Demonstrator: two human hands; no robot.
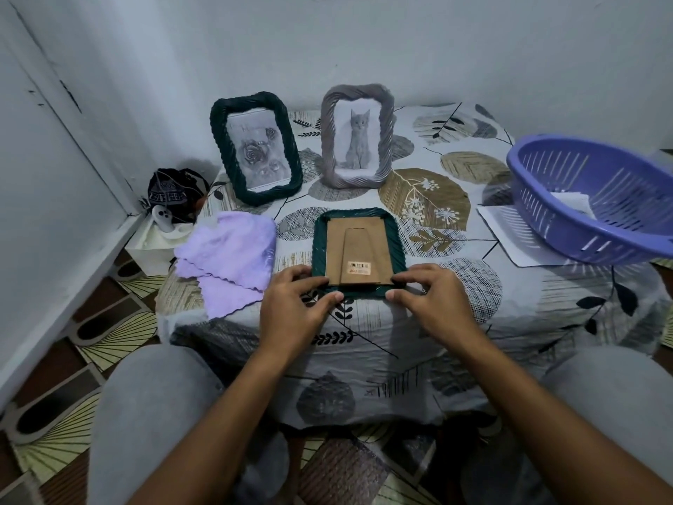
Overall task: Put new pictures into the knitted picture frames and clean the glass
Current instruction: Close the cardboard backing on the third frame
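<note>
- The left hand [296, 304] reaches in from the near side and pinches the near left corner of the dark green knitted rectangular picture frame [358, 252], fingers on top and thumb against its near edge.
- The right hand [429, 298] mirrors it, pinching the near right corner with curled fingers and the thumb at the near edge.
- This frame lies face down at the near middle of the table, its brown cardboard backing [358, 249] with a folded stand and a small barcode sticker [359, 267] facing up.
- Behind it, far left, a second dark green knitted frame with a rose picture [255, 147] stands upright; to its right stands a grey knitted frame with a kitten picture [357, 136].
- A lilac microfibre cloth [229, 258] lies folded just left of the flat frame, apart from it.
- At far right a purple slotted plastic basket [597, 198] sits tilted over white paper sheets [510, 231].
- The table wears a leaf-patterned grey and tan tablecloth [437, 198].
- Pale walls [437, 41] close the corner; a patterned floor [73, 340] shows at near left, with a dark drawstring bag [174, 191] in the corner.
</note>
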